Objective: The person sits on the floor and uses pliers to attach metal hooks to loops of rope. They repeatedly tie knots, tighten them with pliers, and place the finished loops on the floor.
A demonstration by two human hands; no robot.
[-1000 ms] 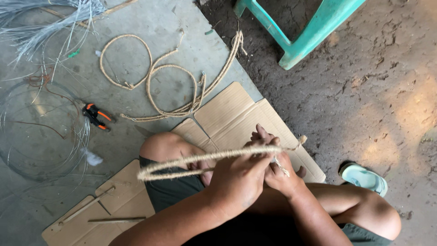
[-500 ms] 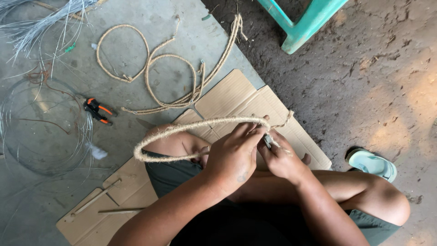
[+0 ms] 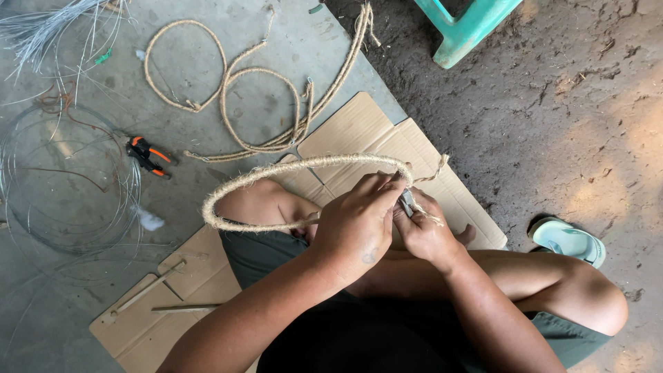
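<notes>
The left hand point(image 3: 356, 228) is closed around the near right end of a twine-wrapped hoop point(image 3: 276, 173), fingers curled over the rim where the two ends of the loop meet. The right hand point(image 3: 423, 231) sits just beside it, touching it, pinching a small grey metal piece point(image 3: 407, 200) against the same spot; what that piece is cannot be told. A short frayed tail of twine point(image 3: 437, 168) sticks out to the right of the joint.

In the head view the hoop lies tilted over the person's bare knee point(image 3: 259, 204), its oval reaching left from the hands. The person sits cross-legged on flattened cardboard point(image 3: 359, 131), which lies partly on a grey concrete slab point(image 3: 76, 297) and partly on bare earth point(image 3: 552, 124).

Farther off on the slab lie several more twine-wrapped loops and lengths point(image 3: 255, 103), overlapping each other. Left of them rest orange-handled pliers point(image 3: 146, 155), and farther left a coil of thin bare wire point(image 3: 65, 179). A bundle of loose wire strands point(image 3: 48, 24) spreads at the far left corner. At the far right stands the leg of a turquoise plastic stool point(image 3: 466, 27). A pale green sandal point(image 3: 568, 240) lies on the earth to the right of the person's leg.
</notes>
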